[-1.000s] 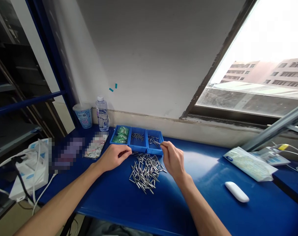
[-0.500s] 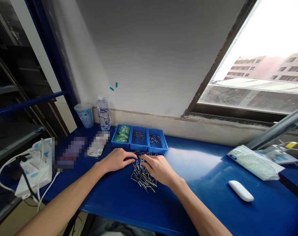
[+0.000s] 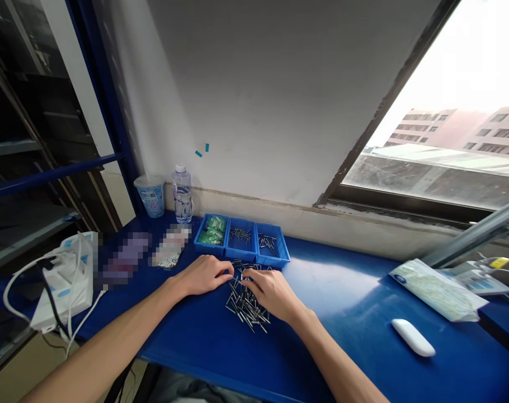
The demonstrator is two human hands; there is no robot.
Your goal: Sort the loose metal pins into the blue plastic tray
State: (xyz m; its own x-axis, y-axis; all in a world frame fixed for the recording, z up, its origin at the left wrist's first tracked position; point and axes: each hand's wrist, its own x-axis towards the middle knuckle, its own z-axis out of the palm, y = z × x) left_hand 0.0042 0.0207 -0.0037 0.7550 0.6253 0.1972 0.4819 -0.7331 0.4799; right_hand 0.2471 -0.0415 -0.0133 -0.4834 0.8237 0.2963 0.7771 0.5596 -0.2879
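A loose pile of thin metal pins lies on the blue table, with more of them just behind my fingers. My left hand is at the pile's left edge, thumb and index finger closed together; whatever they pinch is too small to make out. Over the pile's right side, my right hand has its fingers bent down and closed at a small shiny metal pin. Behind both hands are three joined blue bins: the left bin has green packets, the middle bin and right bin have scattered pins.
A water bottle and a paper cup stand by the wall. Power strips with cables lie at the left. To the right are a white oval case and a plastic packet on the blue table.
My left thumb and index finger, apart before, have come together. My right fingertips have closed in at the pile. The view has shifted slightly.
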